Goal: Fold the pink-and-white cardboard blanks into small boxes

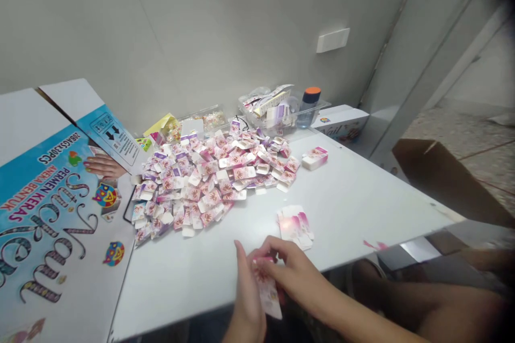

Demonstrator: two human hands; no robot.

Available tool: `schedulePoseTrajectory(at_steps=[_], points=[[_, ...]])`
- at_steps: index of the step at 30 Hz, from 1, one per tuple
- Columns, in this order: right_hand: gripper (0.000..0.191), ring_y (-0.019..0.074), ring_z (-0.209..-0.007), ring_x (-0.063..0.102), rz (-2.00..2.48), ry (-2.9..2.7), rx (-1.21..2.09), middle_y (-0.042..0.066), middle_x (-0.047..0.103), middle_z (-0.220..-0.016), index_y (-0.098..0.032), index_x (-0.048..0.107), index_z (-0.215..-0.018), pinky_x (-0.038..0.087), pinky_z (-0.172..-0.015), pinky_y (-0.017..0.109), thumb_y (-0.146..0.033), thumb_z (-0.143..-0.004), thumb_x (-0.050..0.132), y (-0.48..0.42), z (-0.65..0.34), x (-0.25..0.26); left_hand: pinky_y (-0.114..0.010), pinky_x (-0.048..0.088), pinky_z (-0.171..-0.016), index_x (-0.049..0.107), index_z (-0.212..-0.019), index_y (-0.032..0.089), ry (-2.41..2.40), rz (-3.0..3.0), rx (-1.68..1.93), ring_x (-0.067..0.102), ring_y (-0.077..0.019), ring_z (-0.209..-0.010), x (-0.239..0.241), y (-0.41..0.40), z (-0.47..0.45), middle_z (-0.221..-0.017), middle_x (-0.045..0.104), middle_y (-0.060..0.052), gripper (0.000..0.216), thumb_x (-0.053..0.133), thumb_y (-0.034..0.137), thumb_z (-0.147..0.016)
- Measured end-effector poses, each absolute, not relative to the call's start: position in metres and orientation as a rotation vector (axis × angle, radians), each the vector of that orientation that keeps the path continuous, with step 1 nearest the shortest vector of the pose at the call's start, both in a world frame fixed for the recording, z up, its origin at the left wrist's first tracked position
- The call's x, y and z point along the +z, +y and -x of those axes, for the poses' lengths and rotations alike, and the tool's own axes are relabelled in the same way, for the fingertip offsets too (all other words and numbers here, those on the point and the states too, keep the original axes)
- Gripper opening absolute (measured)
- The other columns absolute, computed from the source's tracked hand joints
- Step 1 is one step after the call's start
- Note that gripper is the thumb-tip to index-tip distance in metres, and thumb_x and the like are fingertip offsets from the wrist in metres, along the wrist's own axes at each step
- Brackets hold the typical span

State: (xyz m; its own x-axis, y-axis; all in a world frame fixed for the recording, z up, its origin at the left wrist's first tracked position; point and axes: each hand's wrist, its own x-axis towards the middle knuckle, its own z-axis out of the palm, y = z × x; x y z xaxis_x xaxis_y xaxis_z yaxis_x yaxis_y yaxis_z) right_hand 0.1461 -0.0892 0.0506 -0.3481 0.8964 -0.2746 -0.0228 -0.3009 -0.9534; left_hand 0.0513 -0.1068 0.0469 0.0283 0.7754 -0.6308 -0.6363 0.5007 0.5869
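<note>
At the table's near edge, a small pink-and-white printed carton [269, 295] is between my two hands. The fingers of my right hand [292, 268] are closed on its upper end. My left hand [246, 295] lies along its left side, thumb pointing up; its other fingers are mostly hidden behind the carton. Just beyond my right hand is a stack of flat pink-and-white carton blanks [295, 225]. A big heap of small folded cartons [209, 177], pink and purple, covers the table's left and middle part.
A large printed cardboard box [52, 214] stands at the left. Along the wall are a clear tray [265, 110] of papers and a bottle with an orange cap [309, 107]. More cartons [315, 158] lie right of the heap. An open brown box [454, 182] is beyond the table's right edge.
</note>
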Motion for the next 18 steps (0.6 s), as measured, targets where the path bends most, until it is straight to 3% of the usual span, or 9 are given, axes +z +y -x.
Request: schedulePoseTrajectory(at_steps=[6,11,13,16,18], points=[[0.024,0.0093,-0.042,0.05,1.141,-1.158,1.7,-0.001,0.056,-0.069,-0.016,0.057,-0.068,0.04,-0.037,0.023,-0.038,-0.071,0.067,-0.085,-0.141,0.049,-0.023,0.032,-0.042,0.053,-0.072,0.016,1.149,-0.354,1.102,0.043,-0.0102,-0.044,0.041,-0.102,-0.044,-0.053,0.044,0.003,0.069,0.036,0.082,-0.073],[0.028,0.0124,-0.042,0.048,1.168,-1.041,1.762,-0.002,0.053,-0.056,-0.017,0.061,-0.074,0.043,-0.039,0.026,-0.044,-0.072,0.067,-0.085,-0.135,0.049,-0.023,0.031,-0.042,0.056,-0.084,0.015,1.211,-0.438,1.058,0.045,-0.0114,-0.047,0.037,-0.102,-0.037,-0.058,0.047,0.002,0.078,0.033,0.087,-0.068],[0.027,0.0129,-0.045,0.05,1.141,-1.126,1.714,-0.001,0.056,-0.061,-0.017,0.06,-0.075,0.044,-0.041,0.027,-0.044,-0.075,0.065,-0.085,-0.136,0.053,-0.023,0.033,-0.045,0.056,-0.084,0.016,1.196,-0.459,1.083,0.046,-0.0121,-0.051,0.041,-0.103,-0.034,-0.06,0.047,0.003,0.076,0.035,0.087,-0.067],[0.02,0.0171,-0.068,0.058,1.057,-1.418,1.475,0.003,0.062,-0.077,-0.018,0.062,-0.073,0.051,-0.065,0.033,-0.036,-0.083,0.06,-0.087,-0.137,0.061,-0.022,0.029,-0.045,0.048,-0.067,0.018,1.113,-0.479,1.152,0.039,-0.0091,-0.048,0.051,-0.102,-0.031,-0.055,0.037,0.006,0.065,0.042,0.083,-0.069],[0.013,0.0208,-0.089,0.058,0.98,-1.631,1.258,0.006,0.064,-0.09,-0.02,0.065,-0.079,0.047,-0.085,0.039,-0.028,-0.086,0.058,-0.088,-0.137,0.063,-0.021,0.027,-0.046,0.045,-0.063,0.018,1.064,-0.466,1.196,0.035,-0.0077,-0.048,0.055,-0.102,-0.027,-0.054,0.035,0.006,0.06,0.047,0.078,-0.072]])
